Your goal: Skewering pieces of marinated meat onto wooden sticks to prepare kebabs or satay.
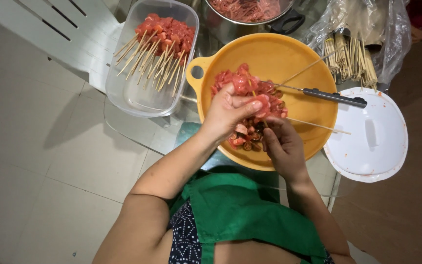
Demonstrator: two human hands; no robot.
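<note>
A: Holding a red meat piece (262, 104) in your left hand (228, 115), fingers pinched around it, over the yellow bowl (289, 58).

B: And your right hand (282, 144)?

A: Closed around a bamboo skewer (313, 125); its thin end sticks out toward the white lid (372, 142). The meat sits at the skewer's near end, touching it.

B: Surroundings?

A: A knife (333, 97) lies across the bowl. The clear tub (137, 93) of finished skewers stands beside the bowl, a bundle of bare sticks (350, 61) beyond it.
</note>
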